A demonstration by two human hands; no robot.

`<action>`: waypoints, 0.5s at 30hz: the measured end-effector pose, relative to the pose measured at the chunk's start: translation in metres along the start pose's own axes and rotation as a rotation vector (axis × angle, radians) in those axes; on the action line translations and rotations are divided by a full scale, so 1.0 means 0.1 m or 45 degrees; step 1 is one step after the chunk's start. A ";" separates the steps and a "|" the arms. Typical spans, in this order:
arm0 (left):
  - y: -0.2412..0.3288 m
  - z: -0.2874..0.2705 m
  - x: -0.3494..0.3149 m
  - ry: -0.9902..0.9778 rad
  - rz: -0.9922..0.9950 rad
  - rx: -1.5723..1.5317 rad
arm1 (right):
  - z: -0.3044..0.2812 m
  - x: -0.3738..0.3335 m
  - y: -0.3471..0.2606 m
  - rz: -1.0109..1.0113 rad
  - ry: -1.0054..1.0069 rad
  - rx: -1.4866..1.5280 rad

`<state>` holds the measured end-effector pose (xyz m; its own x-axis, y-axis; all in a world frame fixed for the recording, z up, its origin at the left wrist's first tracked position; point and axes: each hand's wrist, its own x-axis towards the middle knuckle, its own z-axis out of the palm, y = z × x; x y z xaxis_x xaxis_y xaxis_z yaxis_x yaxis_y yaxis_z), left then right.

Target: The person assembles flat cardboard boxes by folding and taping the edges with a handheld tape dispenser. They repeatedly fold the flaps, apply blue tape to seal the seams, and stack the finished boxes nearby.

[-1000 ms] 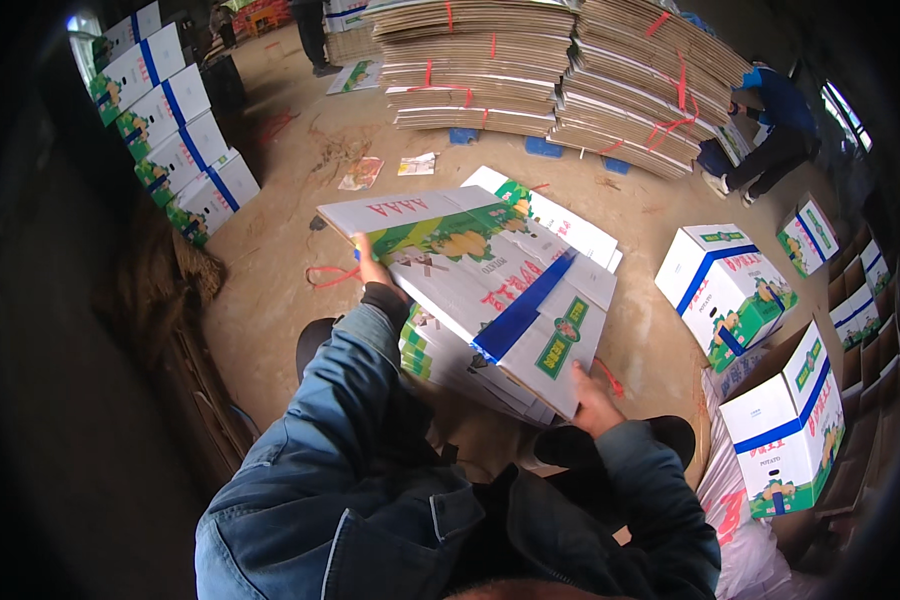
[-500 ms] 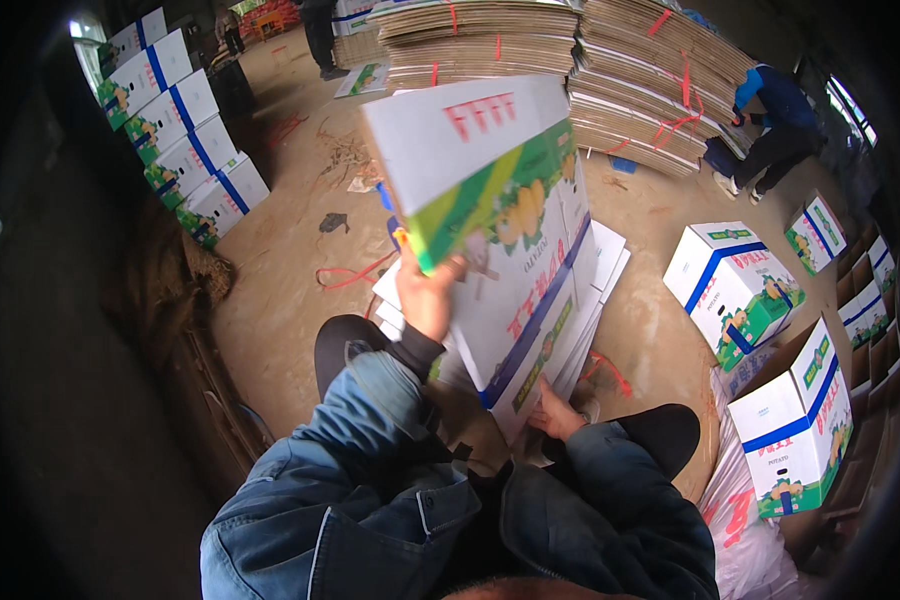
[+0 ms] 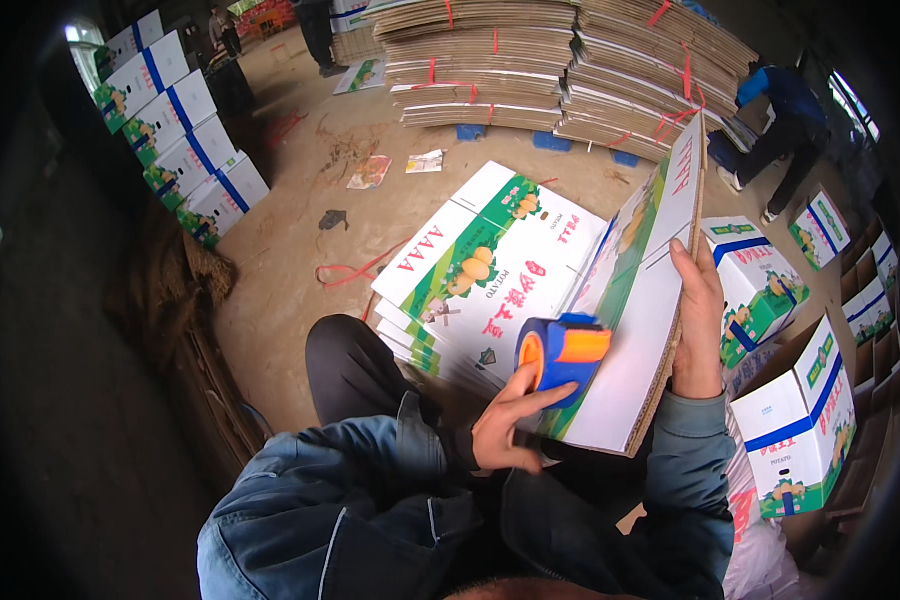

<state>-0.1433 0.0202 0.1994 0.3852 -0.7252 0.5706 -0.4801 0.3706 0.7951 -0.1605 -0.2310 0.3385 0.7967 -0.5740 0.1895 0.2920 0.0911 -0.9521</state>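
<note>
My left hand (image 3: 505, 425) is closed on a blue and orange tape dispenser (image 3: 582, 347), which lies against the near face of a folded-flat potato carton (image 3: 625, 375). That carton is tilted up on edge, white with green print and brown corrugated edges. Along its right edge, my right hand (image 3: 700, 325) grips it, with some fingers hidden behind the board. Beneath and to the left, more flat cartons (image 3: 540, 265) lie piled between my knees, their printed side up.
Tall bundles of flat cardboard (image 3: 480, 60) tied with red strips stand ahead. Made-up cartons are stacked at left (image 3: 190, 110); others (image 3: 795, 425) stand at right beside a pale plastic sack (image 3: 755, 530). A person in blue (image 3: 785, 105) bends at far right. Red strapping (image 3: 355, 272) lies on the floor.
The carton has swung to the right, uncovering the pile. My right hand has shifted from its bottom edge to its right edge. My left hand has come down and right with the tape dispenser.
</note>
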 end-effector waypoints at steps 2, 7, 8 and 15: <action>0.06 0.00 0.25 0.111 -0.141 -0.146 | 0.07 -0.05 -0.04 -0.018 0.068 -0.069; -0.14 -0.32 1.45 0.465 -0.374 -0.050 | 0.36 -0.11 0.02 -0.008 -0.083 0.019; -0.15 -0.41 1.67 0.464 -0.345 -0.019 | 0.43 -0.14 0.03 0.028 -0.101 -0.050; -0.08 -0.89 2.60 0.472 -0.456 0.207 | 0.72 -0.56 0.28 -0.166 -0.319 -0.071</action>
<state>0.0309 -0.1199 0.3592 0.7852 -0.5256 0.3274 -0.3724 0.0216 0.9278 -0.1585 -0.1375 0.3189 0.8623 -0.3581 0.3580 0.3766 -0.0192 -0.9262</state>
